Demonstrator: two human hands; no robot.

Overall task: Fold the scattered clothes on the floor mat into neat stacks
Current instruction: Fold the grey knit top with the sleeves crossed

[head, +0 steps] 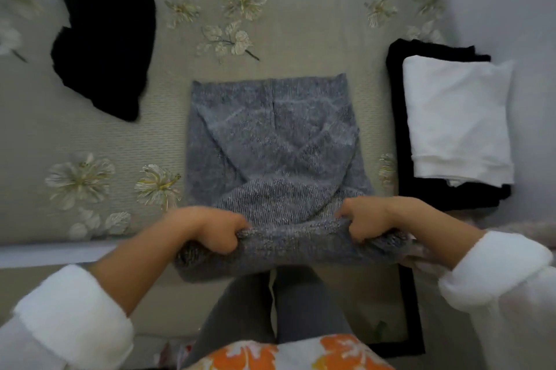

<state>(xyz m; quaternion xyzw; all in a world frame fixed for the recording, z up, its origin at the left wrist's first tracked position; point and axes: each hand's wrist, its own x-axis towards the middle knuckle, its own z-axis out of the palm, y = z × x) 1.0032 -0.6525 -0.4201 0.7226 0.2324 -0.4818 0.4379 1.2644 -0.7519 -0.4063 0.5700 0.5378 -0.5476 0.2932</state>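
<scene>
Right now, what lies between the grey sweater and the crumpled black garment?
Only bare mat separates the grey sweater and the black garment, per the head view.

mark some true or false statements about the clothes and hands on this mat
The left hand and right hand both grip the grey sweater: true.
The loose black garment is neatly folded: false, it lies crumpled at the far left.
The white folded garment lies on a black folded garment: true.
The floor mat is plain: false, it has printed flowers.
</scene>
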